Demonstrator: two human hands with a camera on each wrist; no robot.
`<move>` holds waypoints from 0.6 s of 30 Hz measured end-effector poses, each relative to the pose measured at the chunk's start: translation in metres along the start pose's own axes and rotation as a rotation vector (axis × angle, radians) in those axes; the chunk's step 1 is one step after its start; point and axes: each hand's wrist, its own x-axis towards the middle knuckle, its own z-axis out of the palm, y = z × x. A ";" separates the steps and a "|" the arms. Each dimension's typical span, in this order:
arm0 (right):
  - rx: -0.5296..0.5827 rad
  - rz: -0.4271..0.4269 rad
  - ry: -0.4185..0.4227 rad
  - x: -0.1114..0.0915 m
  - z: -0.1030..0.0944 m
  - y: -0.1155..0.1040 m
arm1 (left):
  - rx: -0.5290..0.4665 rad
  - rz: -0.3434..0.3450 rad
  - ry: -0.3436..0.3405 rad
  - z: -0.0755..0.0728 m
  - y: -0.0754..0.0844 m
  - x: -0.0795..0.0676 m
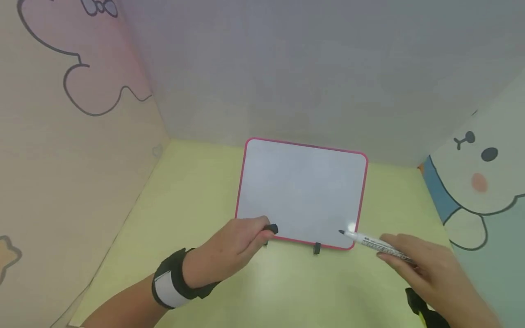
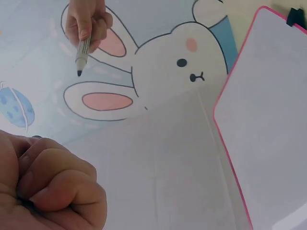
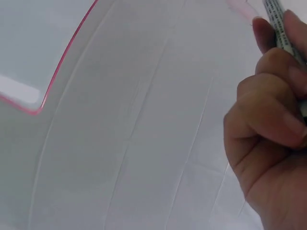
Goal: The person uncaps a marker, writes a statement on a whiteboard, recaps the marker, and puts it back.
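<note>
Right hand (image 1: 432, 266) clamped on white marker (image 1: 375, 243), dark tip (image 1: 342, 232) jutting past fingertips toward whiteboard (image 1: 303, 187); left hand (image 1: 234, 241) curled round black cap (image 1: 272, 228), end poking out.

The left hand (image 1: 229, 246) hid most of the black cap (image 1: 272, 228). In the right wrist view, the upper edge cut off the marker (image 3: 277, 21) and the whiteboard (image 3: 41, 43).
</note>
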 end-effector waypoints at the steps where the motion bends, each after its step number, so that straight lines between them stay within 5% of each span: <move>1: -0.004 -0.010 -0.007 0.002 0.000 0.000 | -0.005 0.011 -0.002 -0.001 0.000 0.001; 4: 0.001 -0.037 -0.040 0.007 0.003 -0.001 | -0.023 0.037 -0.028 0.001 -0.002 0.003; 12: 0.004 0.007 -0.014 0.001 0.011 -0.004 | -0.035 -0.061 -0.038 0.007 -0.013 -0.006; 18: 0.002 -0.028 -0.002 -0.001 0.016 -0.002 | 0.052 0.050 0.024 0.008 -0.023 -0.007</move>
